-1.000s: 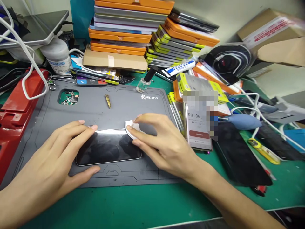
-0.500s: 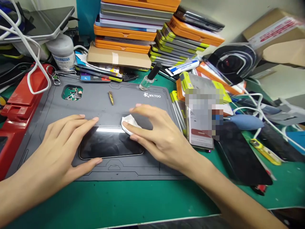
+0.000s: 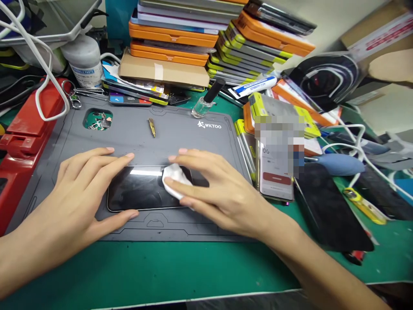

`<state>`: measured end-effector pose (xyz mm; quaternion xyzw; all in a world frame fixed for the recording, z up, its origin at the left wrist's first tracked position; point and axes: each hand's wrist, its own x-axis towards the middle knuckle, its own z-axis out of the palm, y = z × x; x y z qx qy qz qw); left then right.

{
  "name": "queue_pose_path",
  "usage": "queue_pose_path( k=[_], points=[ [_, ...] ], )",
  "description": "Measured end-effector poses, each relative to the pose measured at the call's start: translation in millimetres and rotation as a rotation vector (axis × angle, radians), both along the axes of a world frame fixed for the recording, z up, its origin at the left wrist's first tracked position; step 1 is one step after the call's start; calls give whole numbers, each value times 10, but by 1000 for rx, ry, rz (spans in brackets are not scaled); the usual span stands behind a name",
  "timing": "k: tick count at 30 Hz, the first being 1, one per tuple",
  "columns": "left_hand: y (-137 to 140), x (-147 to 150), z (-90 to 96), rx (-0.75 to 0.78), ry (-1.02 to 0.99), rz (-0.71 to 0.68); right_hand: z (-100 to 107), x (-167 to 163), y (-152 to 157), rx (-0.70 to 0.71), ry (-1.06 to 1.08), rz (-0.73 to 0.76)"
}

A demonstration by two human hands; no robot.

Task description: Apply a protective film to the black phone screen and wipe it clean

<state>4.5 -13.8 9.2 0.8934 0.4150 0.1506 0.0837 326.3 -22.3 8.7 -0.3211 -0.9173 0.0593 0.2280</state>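
Note:
A dark smartphone [image 3: 135, 193] lies screen up on the grey work mat [image 3: 174, 146], with smudges and a bright reflection on its glass. My left hand [image 3: 84, 189] spans its left end, thumb at the near edge and index finger at the far edge, gripping it against the mat. Between the thumb and fingers of my right hand [image 3: 222, 189] is a crumpled white wipe [image 3: 176, 181], pressed on the right part of the screen. The phone's right end is partly hidden by this hand.
Behind the phone lie small gold screwdriver bits [image 3: 152, 128], and a glass bottle with a black cap [image 3: 204, 103] stands at the mat's back edge. A red tool [image 3: 26, 125] flanks the left. Stacked boxes [image 3: 174, 38] fill the back; another phone [image 3: 275, 172] lies right.
My right hand has moved the wipe down the screen, toward me. My left hand keeps its place on the phone. The whole view has shifted slightly.

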Motion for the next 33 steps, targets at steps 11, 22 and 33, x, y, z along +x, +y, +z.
queue_pose_path(
  k=[11,22,33],
  points=[
    [5,-14,-25,8,-33,-26,-6,-52,-31,1,-69,39],
    [13,-16,-46,30,-39,-51,-12,-8,-3,22,-91,135],
    [4,-16,-62,30,-47,-58,-36,-112,-53,97,-147,22]
  ],
)
